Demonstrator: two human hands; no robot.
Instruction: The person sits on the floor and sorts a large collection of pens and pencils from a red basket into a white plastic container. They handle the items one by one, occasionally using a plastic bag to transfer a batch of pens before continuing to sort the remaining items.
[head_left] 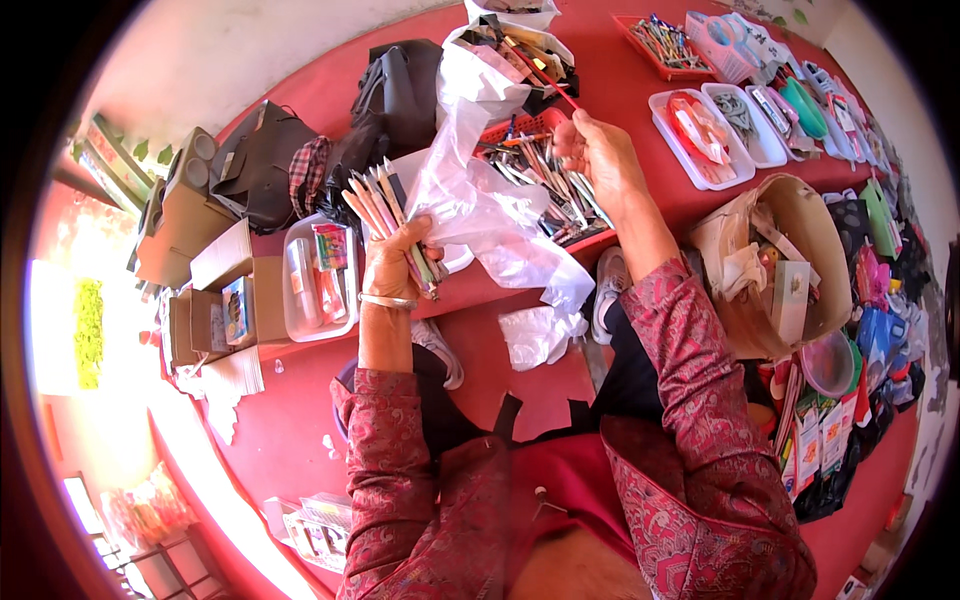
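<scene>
Head view: the left hand [398,258] grips a bundle of pencils [374,203], tips up and fanned slightly, above the near edge of the red table [620,110]. A bracelet [388,301] circles that wrist. The right hand [612,165] is raised well apart from it, fingers curled narrow beside the lower end of a red stick [548,78]; I cannot tell whether they hold it.

Between the hands spreads a clear bag [470,195], crumpled, its edge against the left hand and its folds over part of a red basket [592,240]. Pens [572,207] lie heaped in the basket, below the right hand.

Beyond the basket stands a white bag [462,85] with packets in it, and left of that a black backpack [410,90]. Left of the left hand sits a clear tub [322,333] of packs, with an open box [268,300] beside it. Right of the right forearm stands a carton [728,295], open at the top. Crumpled white plastic [538,335] lies between the shoes [610,285].
</scene>
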